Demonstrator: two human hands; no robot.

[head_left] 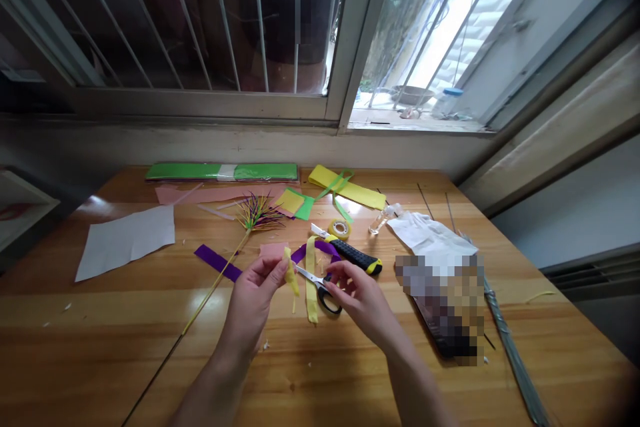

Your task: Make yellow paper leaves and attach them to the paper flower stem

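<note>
My left hand (254, 293) pinches a small strip of yellow crepe paper (291, 275) above the wooden table (100, 347). My right hand (361, 300) holds small scissors (317, 283) with black handles, its fingers in the loops, the blades pointing left at the yellow strip. A longer yellow strip (311, 280) and a purple strip (220, 262) lie under my hands. A thin stick topped with fringed, multicoloured paper (257, 215) lies just beyond my left hand.
A utility knife (350, 253), tape roll (340, 228), small clear bottle (383, 219), white paper sheet (127, 239), green folded paper (223, 171), pink and yellow sheets lie on the table. Thin wires (510, 347) run along the right side beside a blurred package. A barred window is behind.
</note>
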